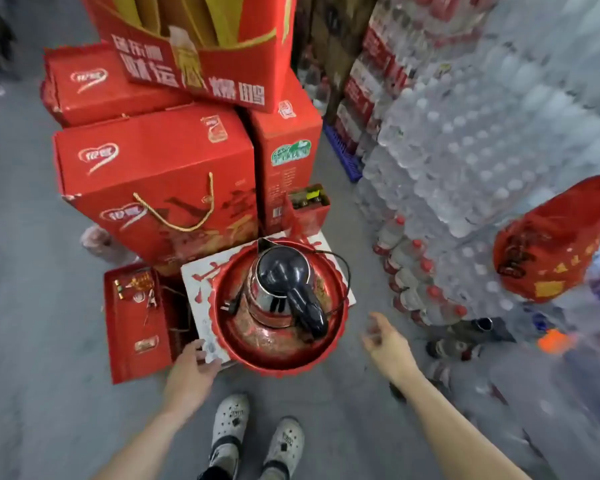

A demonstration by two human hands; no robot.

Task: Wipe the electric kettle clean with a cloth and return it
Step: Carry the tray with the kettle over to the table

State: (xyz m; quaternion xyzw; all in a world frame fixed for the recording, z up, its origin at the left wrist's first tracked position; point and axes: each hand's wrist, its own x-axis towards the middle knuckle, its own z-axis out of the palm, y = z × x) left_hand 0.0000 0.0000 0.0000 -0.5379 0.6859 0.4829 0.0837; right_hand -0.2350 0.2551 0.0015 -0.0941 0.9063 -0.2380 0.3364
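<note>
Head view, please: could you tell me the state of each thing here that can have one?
red tray: resting on the white box.
electric kettle: upright, lid shut, standing in the red tray.
plug: unplugged, lying in the tray.
left hand: open, fingers at the white box's near corner.
right hand: open, holding nothing.
flat red box: open, contents showing.

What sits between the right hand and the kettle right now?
Head view: a strip of floor, the red tray's rim and a loop of black cord lie between the right hand and the kettle.
</note>
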